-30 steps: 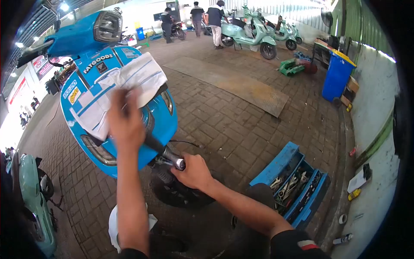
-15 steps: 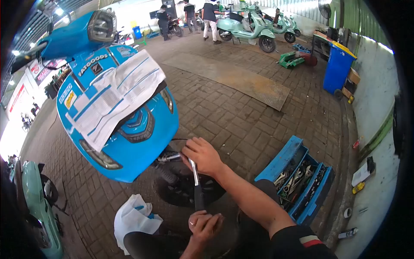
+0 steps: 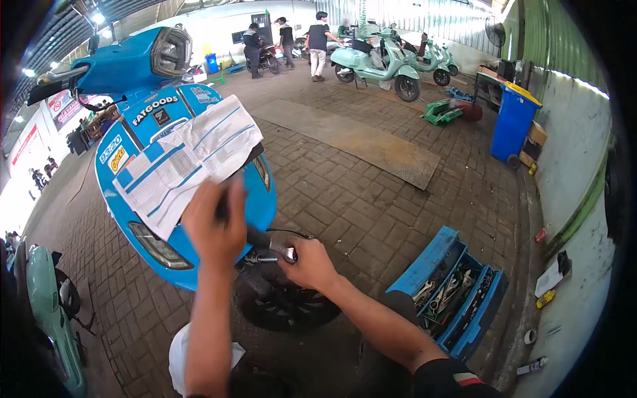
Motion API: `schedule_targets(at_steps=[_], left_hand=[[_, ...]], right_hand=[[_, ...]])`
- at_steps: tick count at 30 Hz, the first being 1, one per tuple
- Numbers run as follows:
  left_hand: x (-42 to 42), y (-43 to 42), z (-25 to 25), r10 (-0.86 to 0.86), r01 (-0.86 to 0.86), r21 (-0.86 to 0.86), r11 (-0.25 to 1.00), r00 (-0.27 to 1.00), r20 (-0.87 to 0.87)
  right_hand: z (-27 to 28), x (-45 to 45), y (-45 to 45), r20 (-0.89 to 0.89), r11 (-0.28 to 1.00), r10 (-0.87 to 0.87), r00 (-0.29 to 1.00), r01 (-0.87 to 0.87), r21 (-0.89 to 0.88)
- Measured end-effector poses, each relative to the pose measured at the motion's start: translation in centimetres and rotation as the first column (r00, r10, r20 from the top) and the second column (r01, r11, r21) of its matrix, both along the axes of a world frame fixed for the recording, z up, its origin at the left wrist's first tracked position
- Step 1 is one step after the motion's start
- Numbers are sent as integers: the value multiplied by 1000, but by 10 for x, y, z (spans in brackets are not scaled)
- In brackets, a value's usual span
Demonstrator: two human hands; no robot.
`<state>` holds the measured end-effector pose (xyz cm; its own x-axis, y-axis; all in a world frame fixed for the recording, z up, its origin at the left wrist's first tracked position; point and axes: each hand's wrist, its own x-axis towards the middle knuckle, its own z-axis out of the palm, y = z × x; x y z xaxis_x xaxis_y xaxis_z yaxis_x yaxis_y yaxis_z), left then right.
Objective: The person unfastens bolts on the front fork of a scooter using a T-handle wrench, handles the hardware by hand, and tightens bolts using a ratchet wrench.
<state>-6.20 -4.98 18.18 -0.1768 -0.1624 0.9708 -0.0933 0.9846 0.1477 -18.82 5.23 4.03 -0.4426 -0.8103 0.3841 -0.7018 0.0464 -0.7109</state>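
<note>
My right hand (image 3: 309,264) is closed around the chrome head of a ratchet wrench (image 3: 267,242), low beside the front of a blue scooter (image 3: 255,199). A chrome socket extension (image 3: 260,259) points from the head toward the scooter's underside, just above the front wheel (image 3: 288,305). The wrench's dark grip slants up and left to my left hand (image 3: 215,222), which is blurred and curled about its end. Printed paper sheets (image 3: 179,169) lie over the scooter's front panel, behind my left hand. Whatever the socket sits on is hidden.
An open blue toolbox (image 3: 424,268) with several wrenches stands to my right. White cloth or paper (image 3: 179,355) lies near my left knee. A blue bin (image 3: 514,123) stands by the wall. Another scooter (image 3: 50,312) is at left; people and more scooters (image 3: 371,63) are farther back.
My left hand has swung the wrench handle from pointing toward me to pointing up and left. My right hand stays at the wrench head. The view has shifted slightly.
</note>
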Motion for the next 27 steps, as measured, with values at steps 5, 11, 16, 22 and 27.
schedule_targets(at_steps=[5, 11, 16, 22, 27], left_hand=[[72, 130, -164, -237, 361, 421, 832, 918, -318], [84, 136, -168, -85, 99, 210, 973, 994, -74], [46, -12, -35, 56, 42, 301, 953, 950, -308], [-17, -21, 10, 118, -115, 132, 985, 993, -11], [54, 113, -113, 39, 205, 555, 806, 918, -396]], right_hand=[[-6, -26, -14, -364, 961, 136, 921, -211, -177], [-11, -9, -7, -311, 938, 46, 949, -148, -314], [3, 27, 4, -114, 991, -134, 984, 131, -31], [-2, 19, -1, 122, 996, -68, 990, 59, 74], [-6, -9, -10, -223, 986, -10, 975, -28, -167]])
